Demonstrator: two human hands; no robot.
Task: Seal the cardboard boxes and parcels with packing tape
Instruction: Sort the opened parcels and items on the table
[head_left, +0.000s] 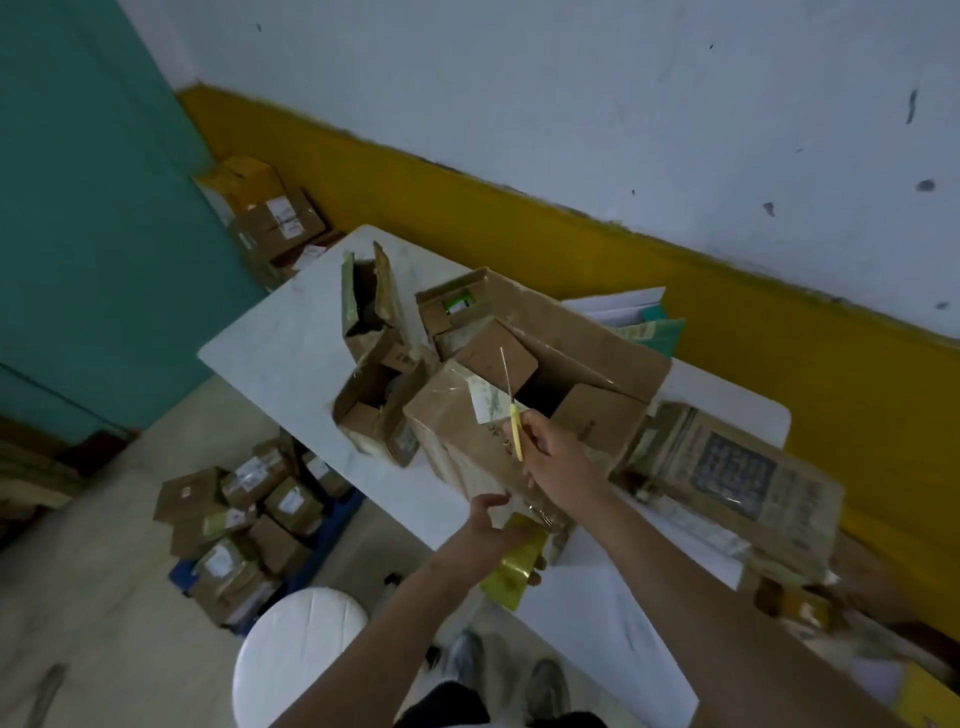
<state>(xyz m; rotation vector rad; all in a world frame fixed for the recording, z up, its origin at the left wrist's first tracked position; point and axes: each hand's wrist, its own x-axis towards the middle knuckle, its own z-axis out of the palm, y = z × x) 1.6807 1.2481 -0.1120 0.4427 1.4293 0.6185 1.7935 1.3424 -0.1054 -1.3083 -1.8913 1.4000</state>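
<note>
My right grip (550, 457) held the yellow-handled scissors (515, 428) over the cardboard box (447, 431) on the white worktop (280, 332), while my left grip (488, 525) clasped the tape roll (517, 566) just beside that box.

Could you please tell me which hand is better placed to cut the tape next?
The right hand: it grips the yellow-handled scissors over the parcel, while the left hand holds the tape roll at the table edge.

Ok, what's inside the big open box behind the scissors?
The big open box holds a green-labelled carton and a plain brown carton. A dark gap beside them hides anything deeper.
</note>
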